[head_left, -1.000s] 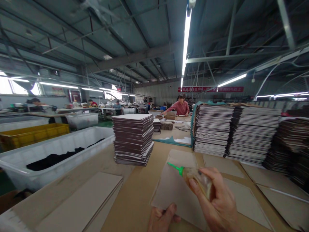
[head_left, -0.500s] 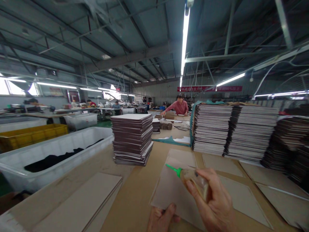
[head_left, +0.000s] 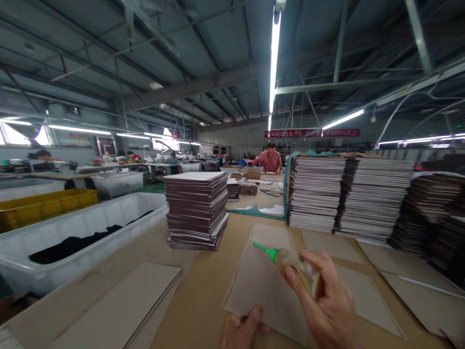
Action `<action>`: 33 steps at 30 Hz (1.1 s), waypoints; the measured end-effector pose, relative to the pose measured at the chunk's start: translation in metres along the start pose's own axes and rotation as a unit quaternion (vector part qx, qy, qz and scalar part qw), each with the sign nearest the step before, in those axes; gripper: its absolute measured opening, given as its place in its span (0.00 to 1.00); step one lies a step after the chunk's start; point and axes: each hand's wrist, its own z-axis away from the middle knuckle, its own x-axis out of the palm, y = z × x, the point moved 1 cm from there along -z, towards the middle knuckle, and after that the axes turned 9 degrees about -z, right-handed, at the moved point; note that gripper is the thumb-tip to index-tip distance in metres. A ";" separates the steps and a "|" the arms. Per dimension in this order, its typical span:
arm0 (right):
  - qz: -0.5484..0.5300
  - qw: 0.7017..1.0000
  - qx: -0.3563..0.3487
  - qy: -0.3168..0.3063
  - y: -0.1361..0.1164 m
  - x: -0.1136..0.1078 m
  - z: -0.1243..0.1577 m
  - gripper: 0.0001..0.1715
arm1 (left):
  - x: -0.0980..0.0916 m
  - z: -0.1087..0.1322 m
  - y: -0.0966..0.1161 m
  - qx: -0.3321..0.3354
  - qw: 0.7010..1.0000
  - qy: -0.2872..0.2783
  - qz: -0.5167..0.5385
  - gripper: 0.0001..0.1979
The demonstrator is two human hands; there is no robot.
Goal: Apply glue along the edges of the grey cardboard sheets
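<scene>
My right hand [head_left: 329,305] is closed round a clear glue bottle [head_left: 298,269] of yellowish liquid. Its green nozzle points up and left over a grey cardboard sheet [head_left: 263,286]. That sheet lies on the brown table in front of me. At the bottom edge of the view my left hand [head_left: 241,332] pinches the sheet's near edge, thumb on top. More grey sheets [head_left: 329,240] lie flat to the right of it.
A stack of dark boards [head_left: 196,208] stands ahead left; taller stacks [head_left: 348,196] line the right. A white tub [head_left: 83,242] with black material and a yellow crate [head_left: 43,206] are left. Flat boards [head_left: 123,303] lie near left. A person in red [head_left: 271,159] works farther back.
The view has drifted slightly right and down. My right hand and the glue bottle have stayed over the sheet, shifting only a little; my left hand keeps its hold.
</scene>
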 end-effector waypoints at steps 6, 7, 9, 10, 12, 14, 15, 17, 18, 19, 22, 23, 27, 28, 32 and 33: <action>0.029 0.999 -0.043 -0.005 -0.002 -0.007 -0.004 0.12 | 0.003 0.001 0.005 0.028 0.999 -0.011 0.020 0.29; 0.038 0.998 -0.048 -0.007 -0.003 -0.008 -0.003 0.12 | 0.003 0.001 0.006 0.026 0.999 -0.013 0.027 0.29; 0.044 0.998 -0.050 -0.005 -0.005 -0.010 -0.004 0.12 | 0.003 0.001 0.006 0.022 0.999 -0.018 0.036 0.28; 0.040 0.998 -0.047 -0.003 -0.006 -0.011 -0.004 0.12 | 0.002 0.001 0.005 0.023 0.999 -0.018 0.036 0.28; 0.024 0.999 -0.044 -0.004 -0.007 -0.013 -0.005 0.11 | 0.002 0.001 0.003 0.028 0.999 -0.011 0.023 0.26; 0.015 0.999 -0.048 -0.012 -0.008 -0.015 -0.007 0.11 | 0.001 0.001 0.003 0.034 0.999 -0.004 0.010 0.25; 0.017 0.999 -0.048 -0.014 -0.009 -0.015 -0.007 0.11 | 0.001 0.001 0.004 0.034 0.999 -0.003 0.010 0.24; 0.025 0.999 -0.041 -0.014 -0.009 -0.016 -0.007 0.11 | 0.002 0.003 0.007 0.031 0.999 -0.005 0.018 0.24; 0.026 0.999 -0.037 -0.013 -0.010 -0.017 -0.008 0.11 | 0.002 0.003 0.009 0.031 0.999 -0.009 0.023 0.25; 0.023 0.999 -0.035 -0.011 -0.010 -0.017 -0.007 0.11 | 0.003 0.004 0.011 0.031 0.999 -0.013 0.024 0.25; 0.008 0.999 -0.047 -0.019 -0.012 -0.019 -0.007 0.11 | 0.004 0.006 0.015 0.034 0.999 -0.022 0.013 0.23; 0.008 0.999 -0.048 -0.024 -0.011 -0.020 -0.007 0.11 | 0.004 0.006 0.015 0.034 0.999 -0.020 0.008 0.22; 0.051 0.998 -0.019 -0.029 -0.004 -0.026 -0.001 0.11 | 0.001 0.004 0.013 0.020 1.000 -0.001 0.005 0.22; 0.064 0.998 -0.012 -0.023 -0.002 -0.028 0.002 0.11 | 0.001 0.004 0.012 0.019 1.000 -0.001 0.005 0.23; 0.062 0.998 -0.005 -0.020 0.001 -0.034 0.009 0.12 | -0.001 0.002 0.008 0.015 1.000 -0.002 -0.018 0.23; 0.056 0.998 0.000 -0.024 0.001 -0.035 0.010 0.11 | -0.001 0.001 0.008 0.014 1.000 0.003 -0.021 0.23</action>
